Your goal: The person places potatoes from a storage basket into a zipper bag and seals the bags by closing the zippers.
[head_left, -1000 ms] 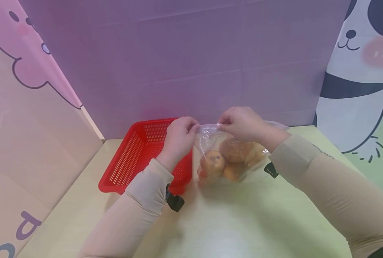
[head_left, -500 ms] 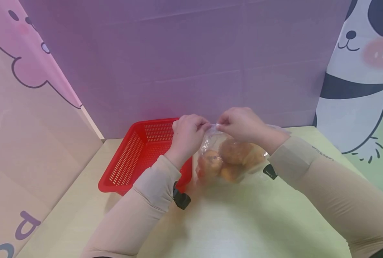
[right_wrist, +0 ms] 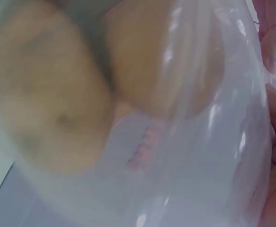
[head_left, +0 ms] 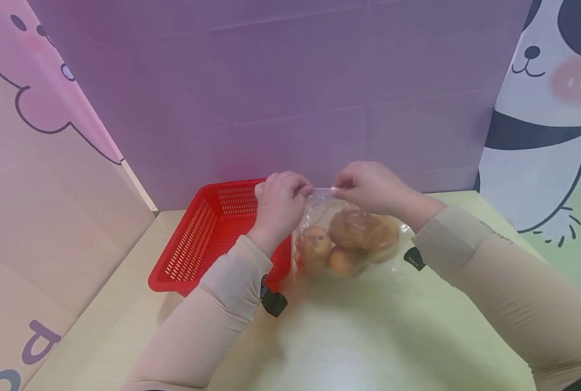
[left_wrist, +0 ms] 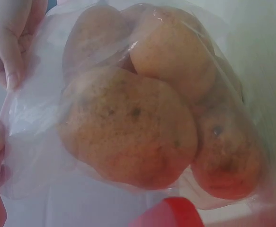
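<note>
A clear plastic bag (head_left: 319, 209) with several potatoes (head_left: 351, 228) inside stands on the table, its top edge held up. My left hand (head_left: 281, 203) pinches that edge at its left part, near the basket's right rim. A short way to the right, my right hand (head_left: 370, 187) pinches the same edge between thumb and fingers. In the left wrist view the potatoes (left_wrist: 128, 127) press against the film, and the fingers of both hands show at the left. The right wrist view has the bag's film (right_wrist: 194, 156) close up, with fingers along its edge.
A red perforated plastic basket (head_left: 165, 279) stands just left of the bag, partly behind my left arm. The pale table (head_left: 349, 336) meets a purple backdrop (head_left: 290, 98) behind. Printed cartoon panels flank both sides.
My left hand has slid right along the bag's edge toward the right hand, then slightly back left. The right hand has shifted very little. The basket stays in place.
</note>
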### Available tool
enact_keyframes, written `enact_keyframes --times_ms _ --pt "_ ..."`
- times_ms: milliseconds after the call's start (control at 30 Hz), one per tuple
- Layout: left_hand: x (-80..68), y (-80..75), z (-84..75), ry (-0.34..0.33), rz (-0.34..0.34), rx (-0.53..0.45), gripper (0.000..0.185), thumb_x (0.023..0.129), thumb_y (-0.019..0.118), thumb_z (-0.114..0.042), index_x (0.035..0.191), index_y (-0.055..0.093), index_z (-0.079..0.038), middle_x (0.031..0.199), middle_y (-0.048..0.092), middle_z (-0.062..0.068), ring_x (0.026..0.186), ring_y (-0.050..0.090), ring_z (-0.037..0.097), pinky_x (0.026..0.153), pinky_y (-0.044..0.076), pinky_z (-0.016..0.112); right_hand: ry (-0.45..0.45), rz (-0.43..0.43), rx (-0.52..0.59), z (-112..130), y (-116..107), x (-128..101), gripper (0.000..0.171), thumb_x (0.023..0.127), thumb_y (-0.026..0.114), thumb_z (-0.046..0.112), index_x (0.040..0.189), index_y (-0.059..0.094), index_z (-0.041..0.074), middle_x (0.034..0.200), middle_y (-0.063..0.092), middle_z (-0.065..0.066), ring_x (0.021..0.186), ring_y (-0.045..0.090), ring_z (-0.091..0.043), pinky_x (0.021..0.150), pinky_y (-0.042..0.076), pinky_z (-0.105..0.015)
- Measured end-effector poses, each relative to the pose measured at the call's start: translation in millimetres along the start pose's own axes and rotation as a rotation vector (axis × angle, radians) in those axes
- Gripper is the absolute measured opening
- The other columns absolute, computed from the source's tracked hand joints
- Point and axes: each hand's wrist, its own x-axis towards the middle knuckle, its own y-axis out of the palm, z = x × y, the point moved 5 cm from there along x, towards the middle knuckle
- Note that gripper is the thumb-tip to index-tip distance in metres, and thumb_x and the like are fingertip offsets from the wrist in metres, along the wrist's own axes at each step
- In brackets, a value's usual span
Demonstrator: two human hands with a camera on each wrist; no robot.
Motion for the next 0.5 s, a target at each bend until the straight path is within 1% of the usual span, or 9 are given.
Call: enact_keyframes --times_ms 200,333,400,500 --pt "-1.0 -2.6 8.0 -0.036 0.017 -0.016 0.009 0.091 0.066 -0.021 0.092 0.073 -0.016 0.097 0.067 -0.002 0.099 0.053 0.02 0.09 0.031 0.045 0.002 0.02 0.014 -7.7 -0.9 -3.2 0.017 0.092 0.063 0.018 0.098 0.072 0.005 0.094 0.068 -0.007 0.089 0.06 -0.024 0.083 0.047 -0.042" --pt "-1.2 -2.7 11.1 -0.043 0.033 -0.025 0.01 0.092 0.065 -0.021 0.093 0.073 -0.015 0.098 0.067 -0.001 0.099 0.053 0.02 0.091 0.03 0.046 0.024 0.021 0.022 -9.0 -1.5 -5.3 0.016 0.091 0.064 0.018 0.098 0.072 0.006 0.094 0.068 -0.007 0.09 0.06 -0.024 0.083 0.047 -0.042" --pt "-1.0 -2.1 10.4 -0.039 0.049 -0.015 0.011 0.092 0.064 -0.021 0.095 0.073 -0.015 0.097 0.067 -0.001 0.098 0.053 0.02 0.091 0.03 0.046 0.032 0.025 0.027 -9.1 -1.4 -5.9 0.017 0.092 0.064 0.018 0.098 0.072 0.005 0.094 0.069 -0.007 0.089 0.061 -0.024 0.083 0.048 -0.042" --pt "-0.5 -0.2 6.2 -0.019 0.064 0.031 0.013 0.092 0.064 -0.023 0.098 0.073 -0.016 0.096 0.068 -0.003 0.099 0.052 0.02 0.092 0.028 0.047 0.039 0.027 0.023 -8.9 -1.7 -6.0 0.017 0.092 0.063 0.017 0.099 0.072 0.004 0.094 0.069 -0.007 0.089 0.061 -0.024 0.082 0.047 -0.042"
